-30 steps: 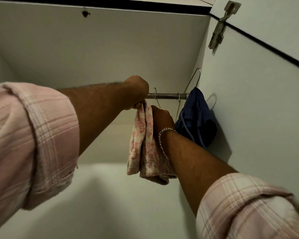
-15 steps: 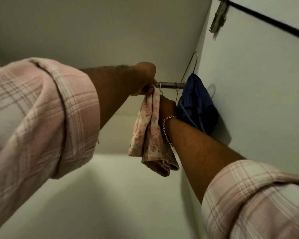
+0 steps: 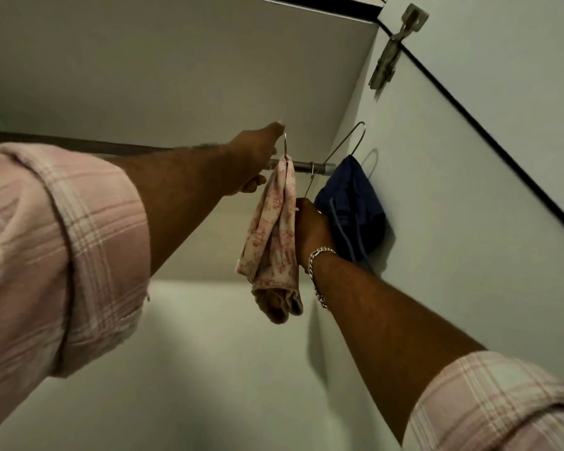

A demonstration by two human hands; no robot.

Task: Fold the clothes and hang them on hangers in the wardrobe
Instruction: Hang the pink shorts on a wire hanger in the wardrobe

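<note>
A pink floral garment (image 3: 274, 236) hangs folded from a wire hanger whose hook (image 3: 285, 145) sits over the metal rail (image 3: 303, 166) inside the wardrobe. My left hand (image 3: 253, 164) is at the rail just left of the hook, thumb stretched upward and fingers loosely below the rail. My right hand (image 3: 310, 226) grips the garment's right side from behind; its fingertips are hidden by the cloth. A dark blue garment (image 3: 352, 203) hangs on a second wire hanger (image 3: 347, 139) at the rail's right end.
The wardrobe's right side panel (image 3: 453, 196) stands close behind the blue garment, with a metal hinge (image 3: 394, 47) above. The pale top panel (image 3: 176, 76) lies just over the rail. The rail runs on to the left behind my left forearm.
My left hand has uncurled from a fist at the rail, and its thumb now points up. The hanger hook stands free over the rail. The view tilted slightly.
</note>
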